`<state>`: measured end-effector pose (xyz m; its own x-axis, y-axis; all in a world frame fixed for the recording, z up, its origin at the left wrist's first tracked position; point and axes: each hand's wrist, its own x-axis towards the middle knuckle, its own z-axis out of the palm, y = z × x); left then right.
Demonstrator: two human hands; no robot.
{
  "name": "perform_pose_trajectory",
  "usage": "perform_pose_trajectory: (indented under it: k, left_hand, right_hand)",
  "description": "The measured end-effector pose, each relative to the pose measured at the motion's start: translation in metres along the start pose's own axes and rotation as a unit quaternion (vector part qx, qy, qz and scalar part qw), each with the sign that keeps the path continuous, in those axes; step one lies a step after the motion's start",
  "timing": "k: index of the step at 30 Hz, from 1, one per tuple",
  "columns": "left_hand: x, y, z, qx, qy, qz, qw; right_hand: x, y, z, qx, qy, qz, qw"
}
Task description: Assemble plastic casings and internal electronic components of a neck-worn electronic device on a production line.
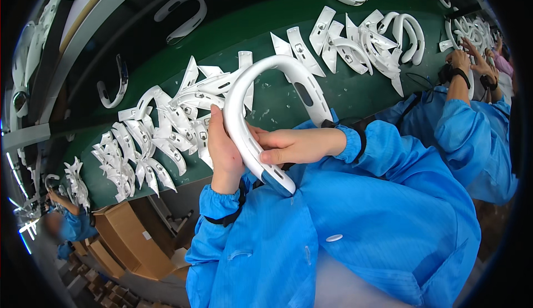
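In front of my chest I hold up a glossy white U-shaped plastic housing (pixel 235 108), like a neck fan's body. Its curve points away from me, and an oval dark recess shows on its right arm. My left hand (pixel 223 151) presses its palm and thumb along the outer left side. From inside the curve, my right hand (pixel 300 144) grips the left arm of the housing, thumb on the near face; its other fingertips are partly hidden behind. A pile of curved white shell pieces (pixel 171 116) lies just beyond my left hand.
The green work surface (pixel 272 99) carries more white shell pieces (pixel 350 44) farther right. U-shaped white parts (pixel 189 22) lie on the dark strip beyond. Cardboard boxes (pixel 130 236) stand below left. A blue-sleeved co-worker (pixel 472 124) works close on my right; another person (pixel 75 224) is far left.
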<state>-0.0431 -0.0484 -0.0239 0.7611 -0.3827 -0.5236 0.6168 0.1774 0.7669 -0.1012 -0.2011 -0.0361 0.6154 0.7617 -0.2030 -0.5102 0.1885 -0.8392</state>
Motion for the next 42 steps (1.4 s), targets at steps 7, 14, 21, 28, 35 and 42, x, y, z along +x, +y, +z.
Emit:
perform_pose_trajectory:
  k: [7,14,21,28,35,42]
  left_hand:
    - [0.004,-0.026,0.004,0.050,0.069,0.047,0.995]
    - [0.013,-0.034,0.002,0.014,0.095,0.058,0.994]
    - [0.002,-0.005,0.006,-0.038,0.014,0.008,0.999]
    - [0.022,-0.008,-0.004,-0.044,0.057,0.003,0.997]
    - [0.016,-0.005,0.001,0.014,0.010,0.071,0.997]
    - [-0.014,-0.008,0.014,0.085,-0.016,0.174,0.981]
  right_hand:
    - [-0.012,-0.009,0.031,-0.158,0.138,-0.009,0.978]
    - [-0.006,-0.006,0.014,-0.190,0.112,0.020,0.975]
    - [-0.002,-0.002,0.010,-0.017,0.054,-0.034,0.998]
    - [0.037,0.019,0.002,0.029,0.272,-0.133,0.953]
    - [0.054,0.010,0.009,-0.003,0.424,-0.193,0.885]
    - [0.037,-0.004,0.033,0.006,0.406,-0.213,0.889]
